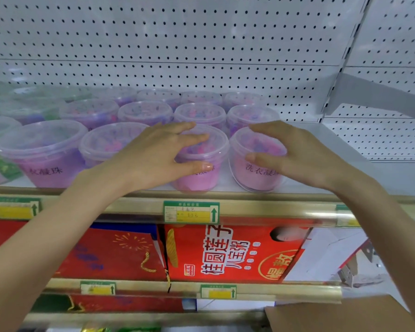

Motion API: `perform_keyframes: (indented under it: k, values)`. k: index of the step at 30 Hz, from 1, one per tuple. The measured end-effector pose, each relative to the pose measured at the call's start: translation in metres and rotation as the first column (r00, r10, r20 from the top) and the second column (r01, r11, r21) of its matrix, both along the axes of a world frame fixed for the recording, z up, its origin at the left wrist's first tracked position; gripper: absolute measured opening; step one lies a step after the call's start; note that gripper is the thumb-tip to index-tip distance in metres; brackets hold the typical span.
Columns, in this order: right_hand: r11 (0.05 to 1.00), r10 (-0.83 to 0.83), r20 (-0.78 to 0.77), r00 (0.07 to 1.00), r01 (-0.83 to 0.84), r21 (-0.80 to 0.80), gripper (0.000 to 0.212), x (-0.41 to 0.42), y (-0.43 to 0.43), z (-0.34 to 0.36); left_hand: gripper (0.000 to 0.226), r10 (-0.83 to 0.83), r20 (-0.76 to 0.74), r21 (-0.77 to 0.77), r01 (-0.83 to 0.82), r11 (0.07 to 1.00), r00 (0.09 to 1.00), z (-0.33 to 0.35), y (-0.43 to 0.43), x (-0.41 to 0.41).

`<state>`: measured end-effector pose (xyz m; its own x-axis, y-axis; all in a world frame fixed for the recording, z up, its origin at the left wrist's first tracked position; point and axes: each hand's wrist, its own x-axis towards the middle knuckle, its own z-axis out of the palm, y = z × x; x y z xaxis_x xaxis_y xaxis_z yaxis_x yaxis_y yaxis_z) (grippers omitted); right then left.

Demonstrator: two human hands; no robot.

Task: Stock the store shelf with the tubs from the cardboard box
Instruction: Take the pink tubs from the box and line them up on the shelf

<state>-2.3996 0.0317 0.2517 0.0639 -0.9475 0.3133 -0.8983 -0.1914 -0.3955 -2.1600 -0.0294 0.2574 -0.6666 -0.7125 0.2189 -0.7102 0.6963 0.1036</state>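
Clear lidded tubs of pink beads stand in rows on the white shelf [304, 185]. In the front row, my left hand [158, 152] wraps one tub [201, 178], fingers over its lid and thumb on its front. My right hand [295, 152] cups the rightmost front tub [256, 176] from its right side, fingers over the lid and thumb against the wall. Both tubs rest on the shelf near its front edge. A corner of the cardboard box [340, 317] shows at the bottom right.
More pink tubs [201, 113] fill the rows behind, and green-tinted ones [0, 164] sit at the far left. Bare shelf lies right of the tubs. A perforated back panel [201, 44] rises behind. Red gift boxes [225, 252] fill the shelf below, under price-tag rails [192, 212].
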Motion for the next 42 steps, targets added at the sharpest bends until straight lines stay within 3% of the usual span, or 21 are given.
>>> perform_keyframes:
  k: [4,10,18,27,36,42]
  values:
    - [0.999,-0.017,-0.215,0.976,0.011,-0.033,0.059,0.004,0.002,-0.009,0.088,-0.006,0.008,-0.038,0.006,0.999,1.000,-0.003,-0.001,0.002]
    - [0.998,0.060,-0.156,0.986,-0.059,0.010,0.058,-0.005,0.003,-0.004,0.078,-0.010,0.009,-0.111,0.011,0.994,1.000,-0.009,-0.001,0.003]
    - [0.998,0.018,-0.024,1.000,-0.020,-0.053,0.057,0.000,0.002,-0.014,0.085,-0.031,0.104,-0.110,0.043,0.993,0.994,-0.009,-0.002,0.003]
    - [0.998,0.038,-0.084,0.996,-0.042,-0.047,0.047,0.029,0.022,0.000,0.073,-0.053,0.108,-0.228,0.076,0.971,0.993,-0.006,0.017,0.021]
    - [0.996,0.087,-0.052,0.995,-0.088,-0.029,0.044,0.107,0.066,0.012,0.074,-0.033,0.036,-0.139,0.038,0.990,0.999,0.003,0.071,0.112]
    - [0.981,0.194,-0.144,0.970,-0.195,0.011,0.047,0.191,0.084,0.017,0.081,0.095,-0.017,-0.160,-0.096,0.982,0.995,0.010,0.117,0.199]
